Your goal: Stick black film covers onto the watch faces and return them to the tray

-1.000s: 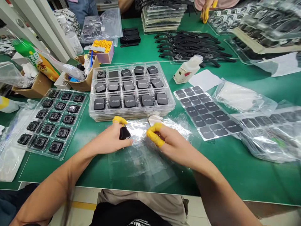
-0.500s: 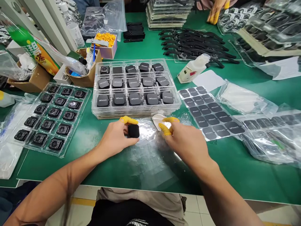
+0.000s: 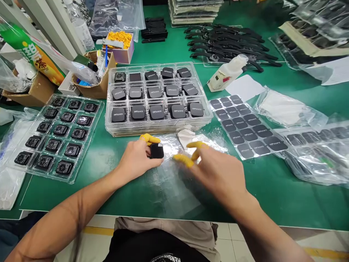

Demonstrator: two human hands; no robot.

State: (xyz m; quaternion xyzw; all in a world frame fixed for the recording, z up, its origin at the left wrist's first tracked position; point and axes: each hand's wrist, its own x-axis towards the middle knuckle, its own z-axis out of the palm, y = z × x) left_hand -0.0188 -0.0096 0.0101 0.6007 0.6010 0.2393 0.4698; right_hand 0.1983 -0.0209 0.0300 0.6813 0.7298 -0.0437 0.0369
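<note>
Between the thumb and fingers of my left hand (image 3: 137, 154) is a black square watch body (image 3: 157, 150), its glossy face turned up. My right hand (image 3: 215, 163) hovers to the right of it, thumb and index finger spread, with nothing visible between them; its fingertips are smeared by motion. Yellow finger cots cover some fingers on both hands. A crumpled white cloth (image 3: 185, 136) lies just beyond my right fingers, on clear plastic film (image 3: 174, 189). Behind my hands stands a stacked clear tray (image 3: 158, 125) with watch bodies, most topped by printed black film.
At left lies another clear tray (image 3: 71, 178) of watch bodies. A sheet of black square stickers (image 3: 247, 127) and a white squeeze bottle (image 3: 227, 72) are at right. Black straps (image 3: 226, 43) lie farther back. Cardboard boxes (image 3: 105, 82) stand at back left.
My right hand has come away from the white cloth, its fingers now spread. My left hand still holds the watch body. The co-worker's hand at the back has left view.
</note>
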